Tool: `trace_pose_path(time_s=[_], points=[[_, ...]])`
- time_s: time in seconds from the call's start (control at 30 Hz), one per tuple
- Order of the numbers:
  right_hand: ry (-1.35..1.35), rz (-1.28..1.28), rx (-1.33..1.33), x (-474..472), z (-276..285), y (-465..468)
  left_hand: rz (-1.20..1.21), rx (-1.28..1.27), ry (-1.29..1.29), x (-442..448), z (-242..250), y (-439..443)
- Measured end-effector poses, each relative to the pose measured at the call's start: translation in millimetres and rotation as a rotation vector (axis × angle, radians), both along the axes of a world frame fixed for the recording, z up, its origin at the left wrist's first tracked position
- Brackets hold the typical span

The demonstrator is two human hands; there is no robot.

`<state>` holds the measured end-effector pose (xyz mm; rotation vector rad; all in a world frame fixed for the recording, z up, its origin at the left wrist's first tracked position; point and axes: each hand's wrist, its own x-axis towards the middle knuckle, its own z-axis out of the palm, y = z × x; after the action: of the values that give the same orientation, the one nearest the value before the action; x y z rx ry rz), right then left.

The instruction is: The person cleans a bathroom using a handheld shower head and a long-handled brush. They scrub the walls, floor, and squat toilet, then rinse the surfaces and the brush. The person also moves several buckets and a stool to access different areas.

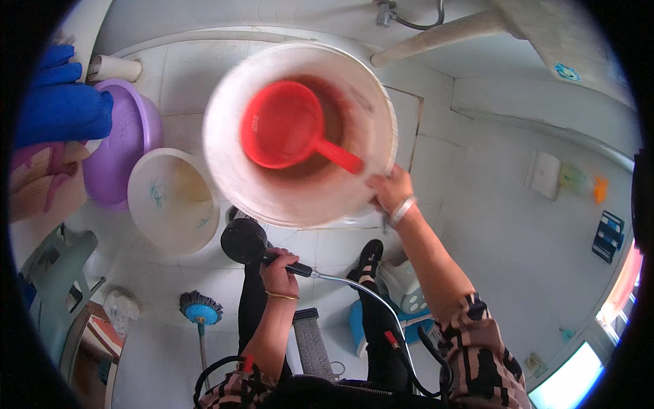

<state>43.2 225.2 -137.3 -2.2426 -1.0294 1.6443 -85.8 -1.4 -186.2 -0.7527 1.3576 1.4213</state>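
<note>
My right hand (392,190) grips the rim of a large white plastic bucket (225,128), just beyond a red dipper's handle. The red plastic dipper (282,125) lies inside the bucket, its handle pointing toward that hand. In my left hand (279,272) is a black shower head (244,240), held by its handle, with a metal hose (378,296) running back toward my right side. The shower head is below the bucket's near rim in the picture. Whether water runs from it cannot be seen.
To the left are a white basin (173,204), a purple basin (148,117) and blue towels (61,115). A blue mop or brush head (200,311) stands near my left foot. Near my right leg sits a blue-and-white container (403,286). A pipe (439,38) slopes at the back right.
</note>
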Motion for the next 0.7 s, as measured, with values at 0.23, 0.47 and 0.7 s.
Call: trace_pose_path(time_s=[0.23, 0.47, 0.7], points=[[-0.147, -0.048, 0.078, 129.0, 44.4, -33.3, -0.109, 0.112, 0.085, 18.9, -5.1, 4.6], [-0.378, 0.059, 0.066, 241.3, 74.9, -41.9, -0.219, 0.089, 0.102, 49.0, -4.0, -1.3], [-0.422, 0.243, 0.160, 392.1, 76.7, -58.9, -0.150, 0.172, 0.266, 50.3, -2.7, 16.8]])
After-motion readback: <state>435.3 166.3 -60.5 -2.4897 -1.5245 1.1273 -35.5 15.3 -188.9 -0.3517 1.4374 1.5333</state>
